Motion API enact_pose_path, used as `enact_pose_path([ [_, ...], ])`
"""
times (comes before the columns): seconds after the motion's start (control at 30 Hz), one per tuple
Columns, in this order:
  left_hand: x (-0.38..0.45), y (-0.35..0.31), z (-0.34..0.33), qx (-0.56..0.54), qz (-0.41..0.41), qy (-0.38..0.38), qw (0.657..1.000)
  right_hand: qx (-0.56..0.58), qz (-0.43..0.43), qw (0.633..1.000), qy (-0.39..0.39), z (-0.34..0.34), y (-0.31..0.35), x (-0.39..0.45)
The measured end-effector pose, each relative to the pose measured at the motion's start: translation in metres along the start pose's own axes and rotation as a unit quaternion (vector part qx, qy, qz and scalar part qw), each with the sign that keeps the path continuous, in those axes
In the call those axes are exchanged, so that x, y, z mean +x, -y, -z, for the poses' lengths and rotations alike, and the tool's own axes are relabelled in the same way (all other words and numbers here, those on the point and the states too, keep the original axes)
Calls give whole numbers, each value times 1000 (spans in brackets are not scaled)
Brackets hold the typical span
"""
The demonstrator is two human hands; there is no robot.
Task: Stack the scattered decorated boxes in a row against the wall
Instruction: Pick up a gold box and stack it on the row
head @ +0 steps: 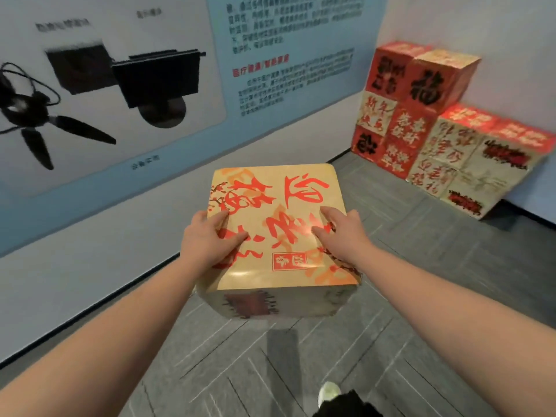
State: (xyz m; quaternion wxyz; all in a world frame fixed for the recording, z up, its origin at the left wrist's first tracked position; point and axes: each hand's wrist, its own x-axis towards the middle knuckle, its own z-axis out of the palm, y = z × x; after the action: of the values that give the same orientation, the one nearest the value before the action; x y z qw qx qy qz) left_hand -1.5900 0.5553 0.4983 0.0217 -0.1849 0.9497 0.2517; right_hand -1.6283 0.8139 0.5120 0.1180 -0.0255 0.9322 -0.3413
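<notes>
Both hands [207, 236] on decorated box [279, 200]

1. The held box [279, 224] looks like card wrapped in smooth printed paper; its tan top has a soft sheen, with a pale glare patch near the right hand [341, 233].
2. The stacked boxes [433, 127] show the same printed paper skin, red and cream; rather matt.
3. The floor [406, 341] looks like matt grey carpet tile, finely ribbed.
4. The wall poster [120, 85] is smooth and flat.
</notes>
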Motion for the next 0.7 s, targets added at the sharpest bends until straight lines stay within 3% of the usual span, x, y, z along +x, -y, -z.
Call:
enact_pose_path([
  [0.43,225,-278,-125,27,-122,76,989,34,-113,990,-76,184,-157,205],
  [0.7,354,-410,-184,32,-193,107,975,38,-155,979,-126,265,-224,324],
])
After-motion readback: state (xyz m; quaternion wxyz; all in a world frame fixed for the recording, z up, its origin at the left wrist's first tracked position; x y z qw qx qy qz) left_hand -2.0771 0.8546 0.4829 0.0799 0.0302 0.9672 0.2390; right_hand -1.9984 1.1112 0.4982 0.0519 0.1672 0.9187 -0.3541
